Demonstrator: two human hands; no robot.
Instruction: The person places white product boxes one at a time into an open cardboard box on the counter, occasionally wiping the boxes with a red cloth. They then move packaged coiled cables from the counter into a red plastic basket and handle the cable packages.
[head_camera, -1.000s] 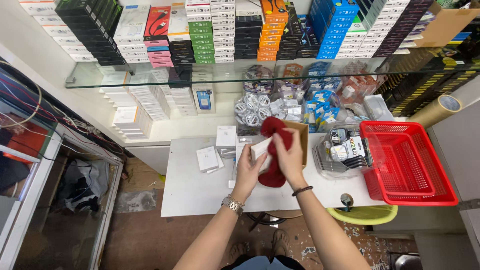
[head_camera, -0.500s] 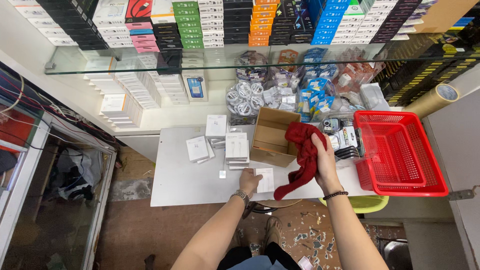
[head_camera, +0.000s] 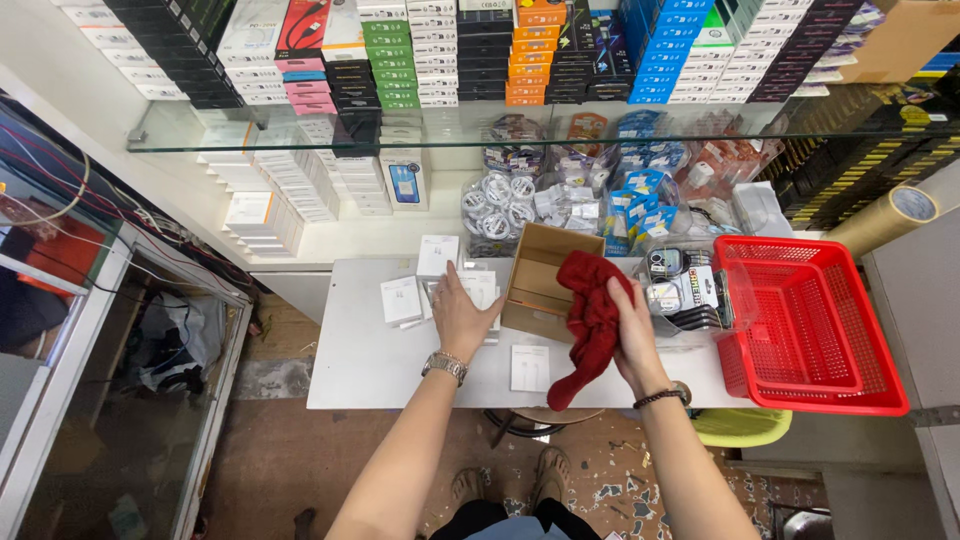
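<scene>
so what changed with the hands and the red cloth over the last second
The left hand let go of the red cloth and moved left, first to the white table, now onto the stack of small white boxes. The right hand kept the cloth and carried it right, beside the open cardboard box. The red basket stayed put.

Soft, fuzzy red cloth (head_camera: 590, 320), matt, gripped in the right hand (head_camera: 632, 335). Shiny metal wristwatch (head_camera: 444, 366) on the left hand (head_camera: 460, 315), pressed flat on smooth white paper boxes (head_camera: 478, 293). Plain brown cardboard box (head_camera: 540, 283), dull and a bit rough, near the back edge of the tabletop. Smooth, matt white tabletop (head_camera: 365, 365). Hard red plastic basket (head_camera: 808, 325) with a grid of holes, a little glossy, at the right edge. Clear, shiny glass shelf (head_camera: 300, 135) above. Crinkly see-through plastic bags (head_camera: 505, 205), glossy. Rough, speckled stone floor (head_camera: 330, 450) below.
</scene>
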